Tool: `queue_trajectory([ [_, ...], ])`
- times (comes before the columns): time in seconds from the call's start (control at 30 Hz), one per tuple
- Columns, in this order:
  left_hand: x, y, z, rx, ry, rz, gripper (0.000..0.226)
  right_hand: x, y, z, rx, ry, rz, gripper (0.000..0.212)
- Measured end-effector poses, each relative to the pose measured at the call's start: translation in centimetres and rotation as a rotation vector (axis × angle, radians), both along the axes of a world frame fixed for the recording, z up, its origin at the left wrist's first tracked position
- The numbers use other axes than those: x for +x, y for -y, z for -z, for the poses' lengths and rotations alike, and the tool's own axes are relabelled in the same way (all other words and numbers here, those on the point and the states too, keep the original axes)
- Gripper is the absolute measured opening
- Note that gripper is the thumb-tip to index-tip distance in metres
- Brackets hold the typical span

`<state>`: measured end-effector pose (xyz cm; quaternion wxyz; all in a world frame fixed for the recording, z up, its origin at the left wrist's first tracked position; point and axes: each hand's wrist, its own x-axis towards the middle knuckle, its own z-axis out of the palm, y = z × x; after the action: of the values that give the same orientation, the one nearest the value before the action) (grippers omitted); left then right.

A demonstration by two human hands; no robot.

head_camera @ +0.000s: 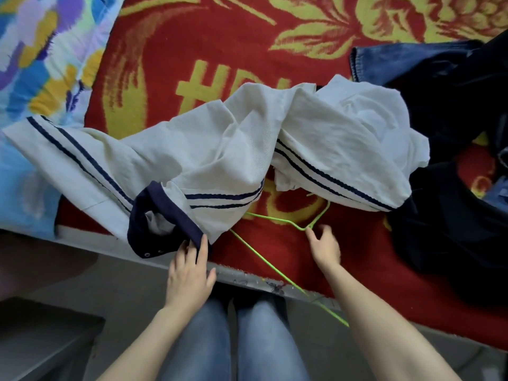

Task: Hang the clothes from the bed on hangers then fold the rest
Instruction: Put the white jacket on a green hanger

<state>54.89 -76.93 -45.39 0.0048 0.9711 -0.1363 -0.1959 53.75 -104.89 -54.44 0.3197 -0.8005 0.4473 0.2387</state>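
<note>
A white shirt (209,149) with navy stripes and a navy collar (162,215) lies crumpled across the red bed. A thin green wire hanger (264,257) lies partly under it and runs toward the bed's near edge. My left hand (189,270) rests with straight fingers on the navy collar near the bed edge. My right hand (324,243) reaches the hanger's bend, its fingers loosely spread and touching the wire, not closed round it.
A red and yellow patterned blanket (220,50) covers the bed. Dark navy clothes and denim (453,133) are piled at the right. A colourful pillow (41,50) lies at the far left. My legs in jeans stand against the bed's edge.
</note>
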Motion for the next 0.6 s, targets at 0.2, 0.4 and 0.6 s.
queue_trajectory([
  [0.2,-0.3,0.1,-1.0,0.008,-0.026,-0.001,0.084,2.3,-2.8,-3.2,0.475,0.154,0.219,0.036],
  [0.4,-0.6,-1.8,-3.1,-0.058,-0.047,-0.051,0.079,3.3,-1.1,-10.2,0.174,0.286,-0.252,0.033],
  [0.6,-0.1,-5.1,-3.1,-0.173,-0.015,-0.115,0.07,5.6,0.8,-18.7,-0.188,0.247,-0.511,0.03],
])
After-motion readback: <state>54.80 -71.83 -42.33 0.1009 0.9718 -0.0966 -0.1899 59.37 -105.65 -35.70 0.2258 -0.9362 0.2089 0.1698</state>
